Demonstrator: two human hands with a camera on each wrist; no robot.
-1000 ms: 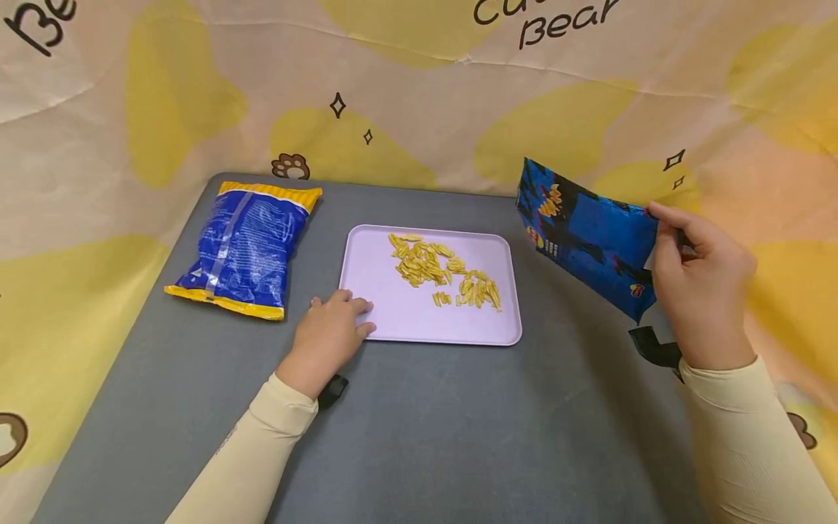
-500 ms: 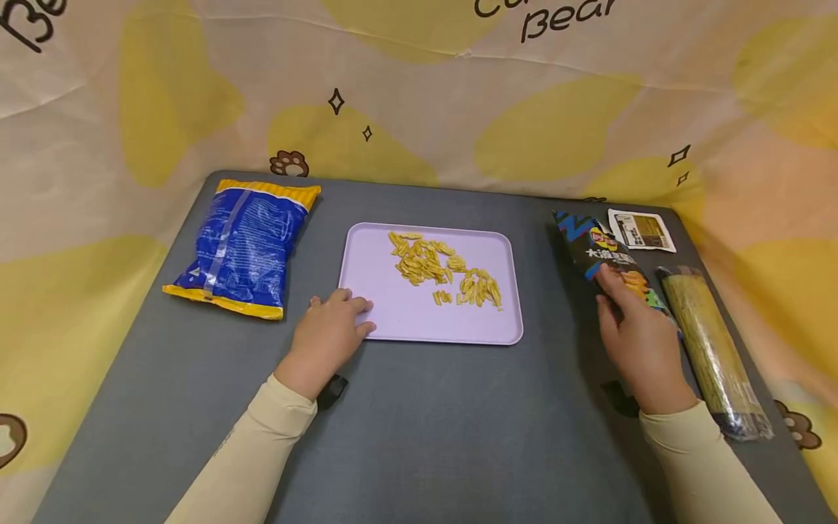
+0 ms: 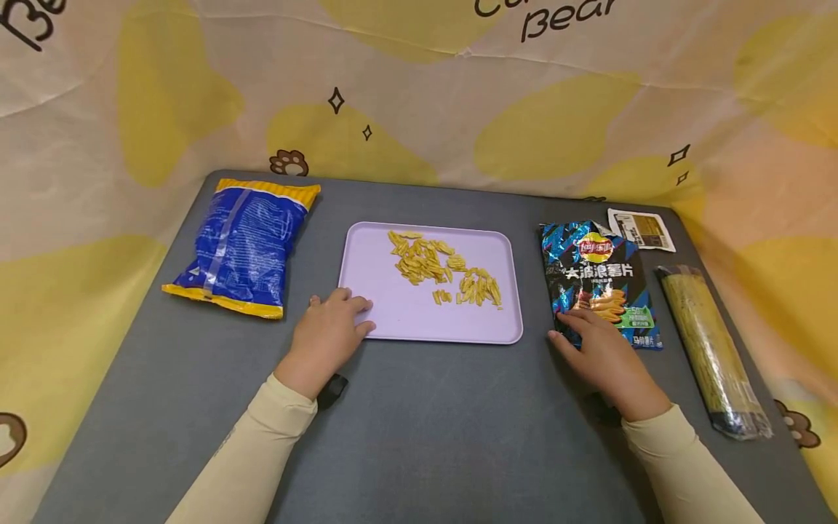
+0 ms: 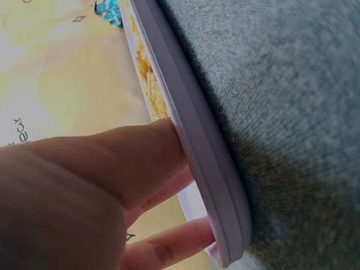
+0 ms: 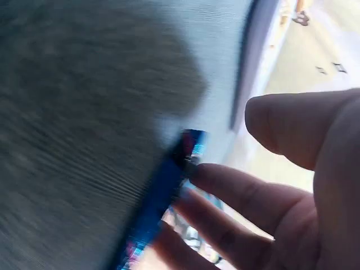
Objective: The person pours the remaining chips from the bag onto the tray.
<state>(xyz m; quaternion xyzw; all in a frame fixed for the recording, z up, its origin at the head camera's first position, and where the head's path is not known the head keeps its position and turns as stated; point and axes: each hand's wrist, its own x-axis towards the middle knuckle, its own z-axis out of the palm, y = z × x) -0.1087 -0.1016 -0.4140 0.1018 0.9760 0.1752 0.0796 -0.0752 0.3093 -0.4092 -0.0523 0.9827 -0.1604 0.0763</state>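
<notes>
A lilac tray [image 3: 406, 320] lies mid-table, bearing ridged potato chips [image 3: 420, 263] in loose clusters toward its back and right. My left hand [image 3: 325, 338] rests at its near left corner; in the left wrist view, the fingertips touch the tray's rim [image 4: 194, 135] without curling round it. Right of the tray, a blue-and-black chip bag [image 3: 589, 266] lies flat, front up. Over its near left edge is my right hand [image 3: 605, 360], with fingers on the bag. The right wrist view shows the thumb [image 5: 287, 126] apart from the bag's edge [image 5: 163, 191], nothing pinched.
A full blue bag with yellow ends [image 3: 252, 244] lies to the left of the tray. Along the right table edge lies a long clear pack of yellowish sticks [image 3: 710, 342], with a small flat packet [image 3: 644, 231] behind it. A printed cloth [image 3: 419, 94] hangs behind the table.
My right hand has lowered the chip bag from the raised position, laid it flat with its front up, and let go. The left hand has stayed at the tray corner.
</notes>
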